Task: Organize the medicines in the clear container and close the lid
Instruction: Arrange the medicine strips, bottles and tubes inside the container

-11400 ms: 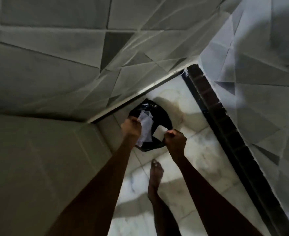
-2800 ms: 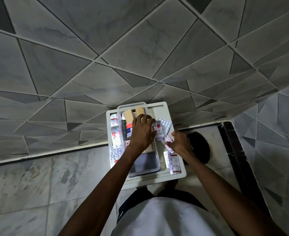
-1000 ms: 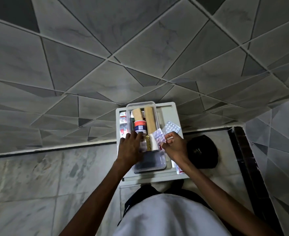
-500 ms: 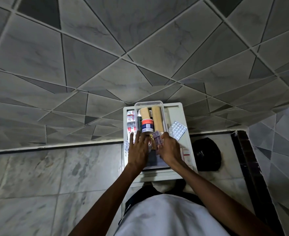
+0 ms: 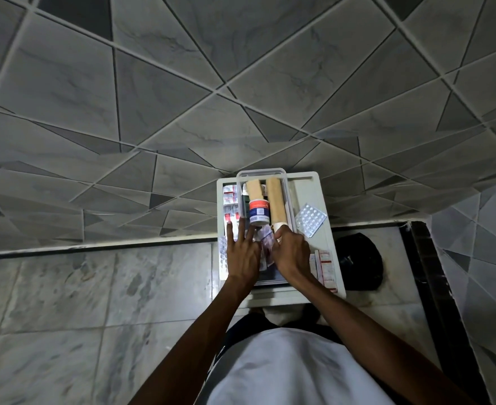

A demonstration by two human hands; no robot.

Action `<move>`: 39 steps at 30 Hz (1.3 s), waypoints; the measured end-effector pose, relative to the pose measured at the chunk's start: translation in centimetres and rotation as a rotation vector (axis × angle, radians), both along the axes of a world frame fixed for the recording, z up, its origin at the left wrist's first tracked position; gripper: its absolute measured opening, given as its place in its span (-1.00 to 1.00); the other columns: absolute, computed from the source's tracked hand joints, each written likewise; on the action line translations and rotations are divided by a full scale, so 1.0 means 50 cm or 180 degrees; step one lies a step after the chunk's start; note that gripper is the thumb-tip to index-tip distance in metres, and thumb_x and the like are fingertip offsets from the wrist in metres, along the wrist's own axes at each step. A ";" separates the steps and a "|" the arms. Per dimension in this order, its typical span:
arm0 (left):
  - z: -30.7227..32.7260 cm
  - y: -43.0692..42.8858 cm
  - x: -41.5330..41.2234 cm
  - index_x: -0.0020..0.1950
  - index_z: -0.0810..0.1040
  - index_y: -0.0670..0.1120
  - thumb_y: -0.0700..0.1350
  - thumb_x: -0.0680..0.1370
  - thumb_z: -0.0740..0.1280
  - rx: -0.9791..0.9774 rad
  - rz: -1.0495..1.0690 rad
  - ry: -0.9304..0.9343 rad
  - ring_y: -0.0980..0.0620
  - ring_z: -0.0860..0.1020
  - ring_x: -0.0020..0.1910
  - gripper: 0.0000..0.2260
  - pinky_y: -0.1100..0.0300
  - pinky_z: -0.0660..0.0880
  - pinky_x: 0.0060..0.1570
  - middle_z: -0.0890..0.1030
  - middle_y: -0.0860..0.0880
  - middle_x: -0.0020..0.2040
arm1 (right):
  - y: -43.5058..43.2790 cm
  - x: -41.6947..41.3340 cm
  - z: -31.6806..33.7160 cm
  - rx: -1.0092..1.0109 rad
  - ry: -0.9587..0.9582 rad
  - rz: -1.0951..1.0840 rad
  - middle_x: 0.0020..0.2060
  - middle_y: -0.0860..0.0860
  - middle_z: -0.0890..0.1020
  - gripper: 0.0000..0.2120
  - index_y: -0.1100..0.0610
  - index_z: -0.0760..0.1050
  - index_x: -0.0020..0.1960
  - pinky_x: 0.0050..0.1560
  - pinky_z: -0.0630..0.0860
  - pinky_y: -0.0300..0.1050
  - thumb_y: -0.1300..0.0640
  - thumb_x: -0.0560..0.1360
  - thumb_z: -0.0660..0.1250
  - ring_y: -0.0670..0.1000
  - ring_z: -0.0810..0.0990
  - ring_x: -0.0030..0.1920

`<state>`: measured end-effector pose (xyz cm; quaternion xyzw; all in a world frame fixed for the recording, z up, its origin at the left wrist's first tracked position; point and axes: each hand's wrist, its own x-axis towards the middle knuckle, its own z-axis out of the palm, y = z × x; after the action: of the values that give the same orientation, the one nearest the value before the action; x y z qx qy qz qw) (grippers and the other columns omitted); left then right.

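The clear container [image 5: 265, 200] is sitting at the middle of the white tray [image 5: 311, 188], its far end at twelve o'clock, and both hands are now working down inside its near half, where half a second ago they were only arriving. The pink-printed sachet [image 5: 265, 239] that the right hand was carrying a second ago is now lying in the container between the two hands, so one more medicine seems to be in place. The left hand [image 5: 242, 255] is pressing down flat with fingers spread; the right hand [image 5: 290, 252] is curling over the sachet's edge, though whether it is pinching it I cannot tell. Beyond them the round white bottle [image 5: 259, 211] with its orange band and two tan cardboard-looking rolls [image 5: 275, 203] are lying lengthwise, smooth and cylindrical. Outward, a foil blister sheet [image 5: 311, 219], shiny and dimpled, is waiting at two o'clock, flat red-and-white boxes [image 5: 325, 267] at four o'clock, and more packets [image 5: 230, 200] at ten o'clock. So sorting looks unfinished, and no lid is showing clearly. A black bin bag [image 5: 360, 258] is slumping on the marble floor at three o'clock.
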<state>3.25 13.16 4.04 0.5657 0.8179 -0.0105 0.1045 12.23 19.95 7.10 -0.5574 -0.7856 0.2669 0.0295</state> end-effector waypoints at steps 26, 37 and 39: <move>-0.077 -0.088 -0.108 0.03 0.52 -0.24 0.04 0.26 0.59 0.0384 0.2494 -0.2040 -0.14 0.58 -0.02 -0.48 0.14 0.39 -0.16 0.62 -0.18 -0.02 | 0.046 0.045 -0.030 0.0330 0.0459 0.0297 -0.14 0.12 0.67 -0.93 0.15 0.60 -0.13 -0.25 0.38 -0.20 0.26 0.40 0.39 0.14 0.63 -0.16; -0.003 -0.069 -0.122 -0.06 0.38 -0.12 -0.08 0.53 0.36 0.0873 0.2971 -0.2579 -0.18 0.63 -0.07 -0.82 -0.15 0.60 -0.04 0.61 -0.18 -0.06 | 0.155 0.083 -0.050 -0.0375 0.0803 -0.1907 -0.06 0.22 0.70 -0.82 0.25 0.63 -0.06 -0.04 0.51 -0.08 0.19 0.45 0.31 0.24 0.65 0.00; 0.023 -0.059 -0.126 -0.03 0.36 -0.09 -0.08 0.56 0.31 0.1095 0.2900 -0.2439 -0.16 0.63 -0.09 -0.85 -0.17 0.60 -0.06 0.61 -0.14 -0.08 | 0.185 0.082 -0.065 -0.0540 0.0526 -0.1957 0.03 0.26 0.68 -0.67 0.30 0.61 0.05 0.02 0.54 -0.02 0.05 0.46 0.37 0.25 0.64 0.07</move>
<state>-3.06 10.24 5.20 0.1320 0.8716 0.3710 0.2920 16.33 29.19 3.84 -0.7454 -0.5505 0.3543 0.1259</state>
